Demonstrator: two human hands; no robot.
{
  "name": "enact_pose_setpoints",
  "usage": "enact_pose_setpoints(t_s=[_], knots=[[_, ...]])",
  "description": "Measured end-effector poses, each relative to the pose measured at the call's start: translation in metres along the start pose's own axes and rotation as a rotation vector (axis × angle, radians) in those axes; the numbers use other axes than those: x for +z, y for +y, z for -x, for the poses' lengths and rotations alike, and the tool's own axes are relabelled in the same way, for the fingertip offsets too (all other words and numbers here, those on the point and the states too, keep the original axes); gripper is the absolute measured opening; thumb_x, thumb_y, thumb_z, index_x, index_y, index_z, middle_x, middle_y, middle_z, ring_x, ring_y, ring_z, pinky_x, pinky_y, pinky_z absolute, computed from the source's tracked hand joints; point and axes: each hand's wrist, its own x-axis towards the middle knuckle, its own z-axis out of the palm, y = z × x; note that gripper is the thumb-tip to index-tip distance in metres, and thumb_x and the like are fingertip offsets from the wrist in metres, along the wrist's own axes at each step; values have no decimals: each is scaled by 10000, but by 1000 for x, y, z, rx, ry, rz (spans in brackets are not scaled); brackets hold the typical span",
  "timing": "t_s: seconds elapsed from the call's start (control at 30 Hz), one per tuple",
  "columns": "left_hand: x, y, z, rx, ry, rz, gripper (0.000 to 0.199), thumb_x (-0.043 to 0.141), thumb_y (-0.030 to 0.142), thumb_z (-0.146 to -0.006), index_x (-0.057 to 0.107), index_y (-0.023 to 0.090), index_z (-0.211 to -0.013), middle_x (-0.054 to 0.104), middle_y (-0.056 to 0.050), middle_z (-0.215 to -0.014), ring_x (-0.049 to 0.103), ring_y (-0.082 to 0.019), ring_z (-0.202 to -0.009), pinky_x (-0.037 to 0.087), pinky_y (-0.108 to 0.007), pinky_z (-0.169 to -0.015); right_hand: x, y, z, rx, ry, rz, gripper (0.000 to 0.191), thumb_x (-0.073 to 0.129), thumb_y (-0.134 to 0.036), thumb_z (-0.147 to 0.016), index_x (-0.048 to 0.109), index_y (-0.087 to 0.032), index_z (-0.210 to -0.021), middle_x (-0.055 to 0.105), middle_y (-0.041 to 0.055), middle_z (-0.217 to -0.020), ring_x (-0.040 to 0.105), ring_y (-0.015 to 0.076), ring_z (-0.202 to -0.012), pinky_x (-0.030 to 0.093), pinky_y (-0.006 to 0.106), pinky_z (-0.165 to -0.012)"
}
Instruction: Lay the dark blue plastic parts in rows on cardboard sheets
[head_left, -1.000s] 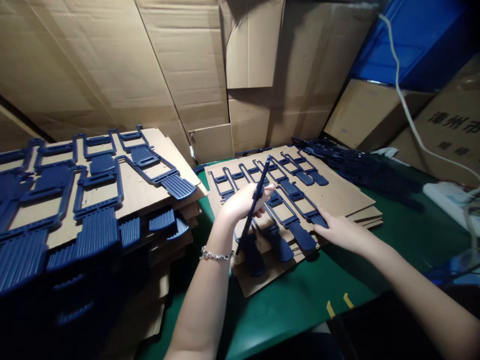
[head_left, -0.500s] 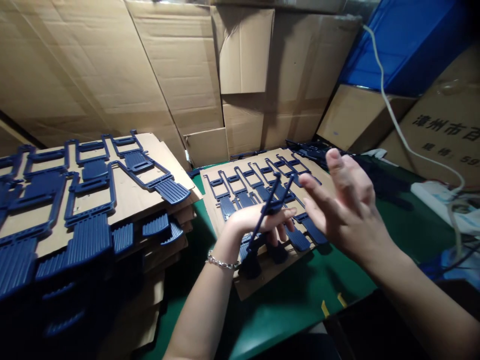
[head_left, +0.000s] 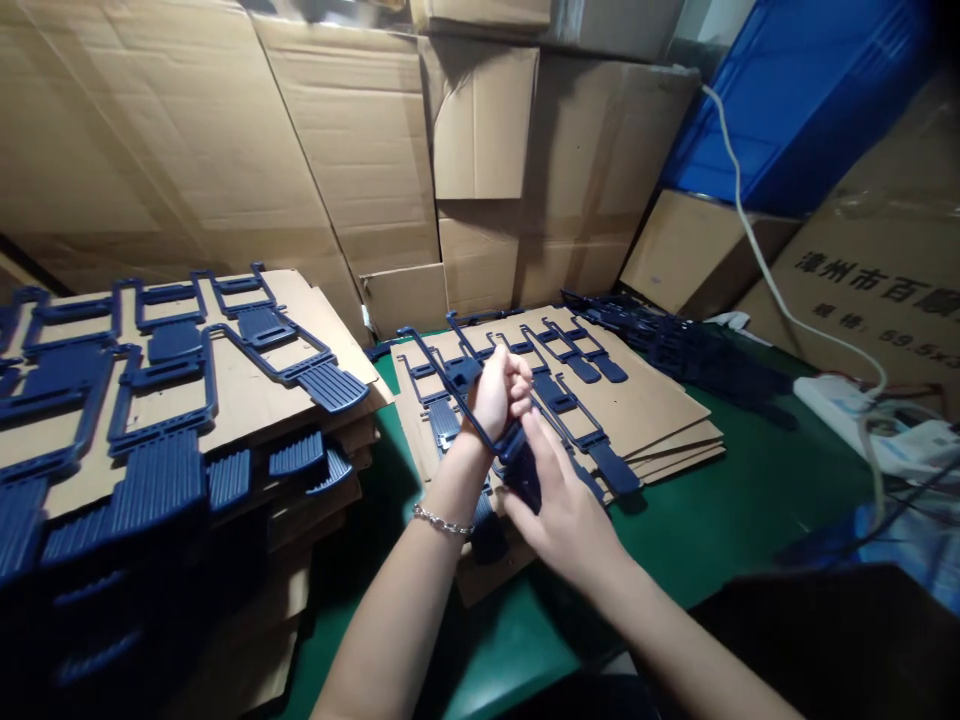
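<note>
Pinching near end of blue plastic frame (head_left: pixel 463 374) with right hand (head_left: pixel 566 505), above cardboard sheet (head_left: pixel 651 402) | resting curled left hand (head_left: pixel 498 392) against frame, exact hold impossible to tell | perhaps risking drop or snag through loose pinch or catching bars on frames laid below (head_left: pixel 616 468)

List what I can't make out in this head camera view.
All in the head view:
Blue frame at the hands: partly covered by the left hand and right hand; neither grip is clear.
Left cardboard stack: lower layers lost in shadow, side cut off by the left edge.
Printed carton: lettering cut by the right edge.
Dark parts heap: pieces merge in shadow.
</note>
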Motion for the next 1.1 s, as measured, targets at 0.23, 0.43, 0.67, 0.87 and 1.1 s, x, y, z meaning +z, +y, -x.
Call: enact_pose_setpoints(t_s=[0.23, 0.43, 0.67, 0.87, 1.1], knots=[[-3, 8, 8, -53, -63, -226, 190, 508, 318, -805, 476, 141, -745, 475, 18, -656, 474, -48, -524, 360, -154, -457, -28, 29, 2, 565, 58, -714, 488, 512, -509, -796, 504, -161, -1138, 634, 55, -745, 531, 112, -434, 436, 228, -392], [-14, 10, 10, -2, -223, -631, 262, 464, 402, -820, 551, 160, -864, 571, -18, -832, 520, -81, -669, 388, -195, -586, -77, 89, 11, 867, 331, -901, 492, 572, -317, -758, 452, -196, -1220, 523, -34, -544, 306, 16, -295, 214, 109, -293], [-25, 7, 3, 309, 83, -1240, 371, 340, 396, -863, 329, 171, -568, 429, 7, -563, 416, -123, -573, 261, -246, -554, -82, 133, 24, 1089, 376, -1095, 232, 503, -182, -755, 499, -156, -986, 443, -51, -547, 201, -2, -298, 174, 108, -281], [-33, 6, 1, 318, 82, -1297, 335, 332, 375, -869, 366, 177, -601, 480, 1, -602, 448, -133, -598, 268, -243, -568, -73, 139, 21, 1081, 387, -990, 417, 520, -211, -783, 454, -187, -1194, 498, -37, -557, 300, 15, -324, 207, 103, -306], [-34, 2, 0, 244, 44, -1337, 324, 323, 415, -866, 414, 191, -651, 521, -23, -667, 484, -165, -661, 297, -246, -589, -73, 139, 12, 1052, 91, -555, 562, 439, -391, -839, 349, -196, -1359, 537, 3, -533, 385, 76, -310, 214, 148, -299]])
